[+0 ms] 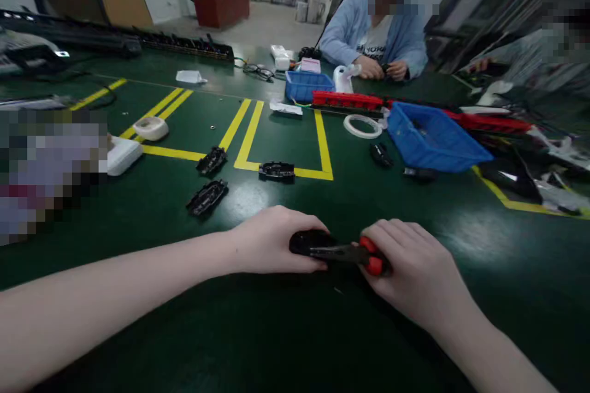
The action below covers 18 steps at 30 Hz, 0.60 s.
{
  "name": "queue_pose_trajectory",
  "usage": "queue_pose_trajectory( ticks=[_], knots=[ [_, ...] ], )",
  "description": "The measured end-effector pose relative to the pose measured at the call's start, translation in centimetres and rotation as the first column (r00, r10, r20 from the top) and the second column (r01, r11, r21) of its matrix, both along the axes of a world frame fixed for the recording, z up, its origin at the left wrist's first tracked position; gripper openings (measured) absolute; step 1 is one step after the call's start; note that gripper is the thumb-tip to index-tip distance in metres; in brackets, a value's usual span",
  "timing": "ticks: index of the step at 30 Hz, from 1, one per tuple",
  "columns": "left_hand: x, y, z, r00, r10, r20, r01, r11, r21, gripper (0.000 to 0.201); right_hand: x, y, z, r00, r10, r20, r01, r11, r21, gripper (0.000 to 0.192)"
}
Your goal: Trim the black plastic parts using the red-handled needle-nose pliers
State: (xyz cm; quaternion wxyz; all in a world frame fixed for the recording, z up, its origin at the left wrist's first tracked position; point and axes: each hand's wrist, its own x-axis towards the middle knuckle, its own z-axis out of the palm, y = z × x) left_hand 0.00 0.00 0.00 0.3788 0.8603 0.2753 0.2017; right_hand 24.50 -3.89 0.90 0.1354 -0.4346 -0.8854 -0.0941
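Observation:
Low over the green tabletop [295, 331], my left hand [274, 239] is closed around a small black plastic part [302, 241], thumb on its far side and fingers on the near side. My right hand [412, 267] grips a pair of pliers [374, 256] by the red handles. The dark jaws point left and reach the black part; whether they are closed on it I cannot tell. Beyond my left hand lie similar black parts, one on the yellow tape [276, 171], another farther left [207, 196] and a third [212, 161] behind that.
A blue bin [436, 150] stands at the right, with a roll of white tape [362, 126] and black pieces [380, 155] beside it. Farther back is a smaller blue bin [308, 87]. A co-worker [387, 43] sits across the table. White housings [122, 155] lie left.

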Motion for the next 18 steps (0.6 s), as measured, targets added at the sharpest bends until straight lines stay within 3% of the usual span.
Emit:
queue_pose_trajectory(
  ticks=[10, 18],
  knots=[
    [-0.05, 0.01, 0.66, 1.000, 0.002, -0.017, -0.003, 1.000, -0.019, 0.033, -0.12, -0.01, 0.21, 0.999, -0.040, -0.003, 0.039, 0.995, -0.091, 0.008],
    [-0.17, 0.25, 0.25, 1.000, -0.006, -0.007, 0.005, 0.999, -0.045, 0.035, -0.10, -0.09, 0.56, 0.998, -0.066, -0.002, 0.065, 0.985, -0.163, 0.010]
  ],
)
